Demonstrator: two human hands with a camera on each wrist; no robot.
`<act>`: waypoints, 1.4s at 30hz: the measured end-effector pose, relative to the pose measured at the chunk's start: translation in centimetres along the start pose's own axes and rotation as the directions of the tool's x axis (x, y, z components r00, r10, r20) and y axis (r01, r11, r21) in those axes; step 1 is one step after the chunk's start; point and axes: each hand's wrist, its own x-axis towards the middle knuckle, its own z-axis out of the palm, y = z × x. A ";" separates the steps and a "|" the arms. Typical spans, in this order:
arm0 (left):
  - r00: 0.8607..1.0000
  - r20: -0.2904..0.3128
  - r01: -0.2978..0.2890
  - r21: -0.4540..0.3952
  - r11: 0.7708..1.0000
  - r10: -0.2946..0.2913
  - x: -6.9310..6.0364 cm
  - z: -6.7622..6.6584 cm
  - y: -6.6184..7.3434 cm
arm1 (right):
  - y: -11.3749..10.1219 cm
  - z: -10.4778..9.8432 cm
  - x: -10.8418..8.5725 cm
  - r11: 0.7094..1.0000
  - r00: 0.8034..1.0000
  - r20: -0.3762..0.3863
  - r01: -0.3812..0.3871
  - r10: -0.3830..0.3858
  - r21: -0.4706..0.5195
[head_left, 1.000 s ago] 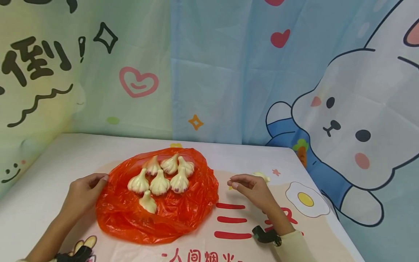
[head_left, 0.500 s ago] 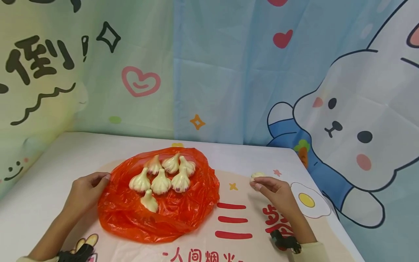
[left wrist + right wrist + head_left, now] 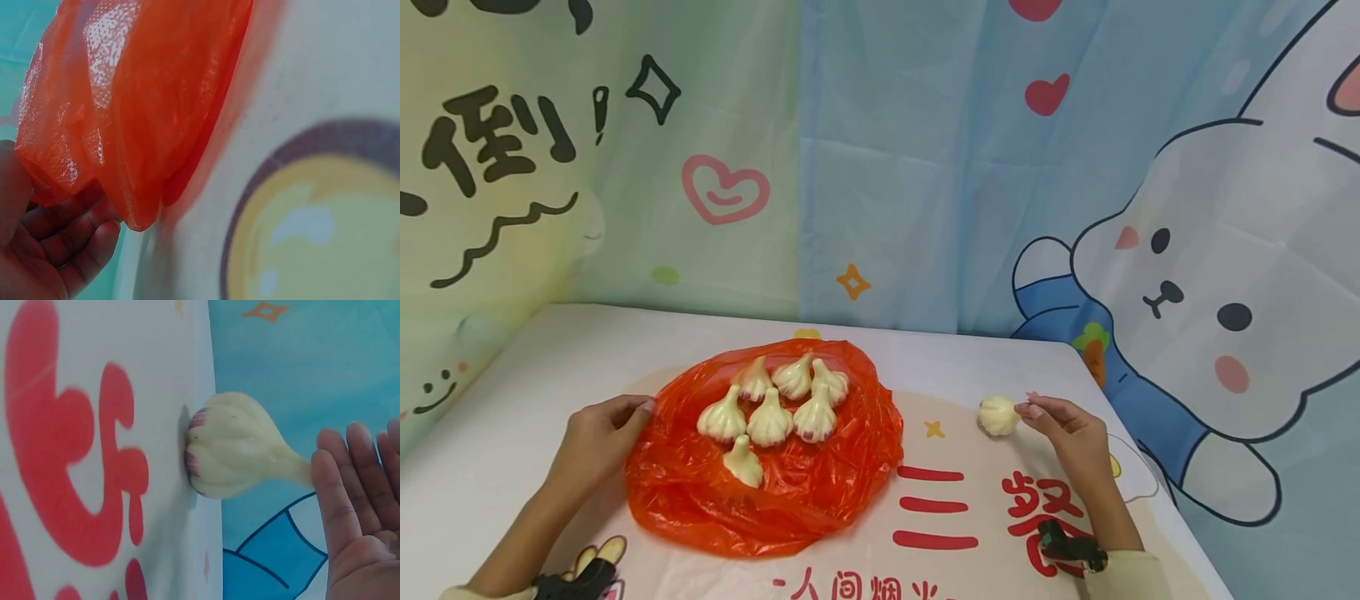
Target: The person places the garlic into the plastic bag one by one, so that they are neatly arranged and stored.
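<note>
A red-orange plastic bag [image 3: 700,508] lies spread on the table, several garlic bulbs [image 3: 767,417] resting on it. My left hand [image 3: 597,437] pinches its left edge; the left wrist view shows the thumb and fingers at a fold of the bag [image 3: 169,87]. To the right, a single pale garlic bulb [image 3: 997,416] is off the bag. The right wrist view shows this garlic bulb [image 3: 234,447] with its purple-streaked base at the tabletop and its stem reaching my right hand [image 3: 365,512]. Thumb and index fingertip pinch the stem's end, which the thumb partly hides.
The table [image 3: 602,350] has a white cloth printed with red characters and a fried egg. Behind it hangs a curtain [image 3: 880,167] with a rabbit and hearts. Dark straps [image 3: 1067,546] circle both wrists.
My right hand has moved right, from beside the bag to the lone garlic bulb's stem, and the bulb is now less hidden. My left hand stays on the bag's edge. The view shifts slightly.
</note>
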 end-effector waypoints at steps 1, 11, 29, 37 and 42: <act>1.000 0.000 0.001 -0.001 1.000 -0.001 0.0 0.0 0.0 | 0.1 -0.1 0.0 1.000 1.000 -0.012 0.011 -0.011 0.014; 1.000 0.000 -0.005 0.009 1.000 0.005 0.0 0.0 -0.1 | 0.6 -1.4 0.3 0.994 0.992 -0.130 0.010 0.004 0.105; 1.000 0.007 0.016 0.019 1.000 -0.016 -0.1 0.2 -0.1 | 2.0 0.7 0.7 0.990 0.996 0.078 -0.023 0.034 -0.140; 1.000 0.000 -0.004 0.019 1.000 0.004 -0.1 0.1 0.0 | 1.8 1.2 1.1 0.995 0.988 0.151 -0.004 0.020 -0.102; 1.000 -0.007 -0.011 0.016 1.000 0.012 -0.1 0.1 0.0 | 2.0 1.4 1.3 0.992 0.988 0.151 -0.023 0.043 -0.127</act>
